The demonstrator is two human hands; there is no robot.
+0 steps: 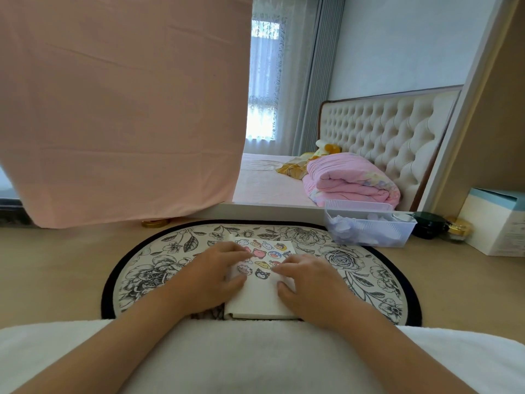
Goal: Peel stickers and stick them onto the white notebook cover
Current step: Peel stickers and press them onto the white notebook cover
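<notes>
A white notebook (260, 298) lies closed on a floral oval mat (159, 268), its cover carrying several cartoon stickers (262, 260) on the far half. My left hand (211, 275) rests on the notebook's left side, its fingers stretched toward the stickers and its thumb on the cover. On the right side lies my right hand (308, 282), fingertips touching the cover near the stickers. Whether either hand pinches a sticker is not visible. No separate sticker sheet shows.
A clear plastic bin (369, 227) with pale items stands at the mat's far right. Beyond it are a dark jar (429, 224), a gold-lidded jar (458, 227) and a white-blue box (497, 223). Pink cloth (122, 109) hangs at the far left.
</notes>
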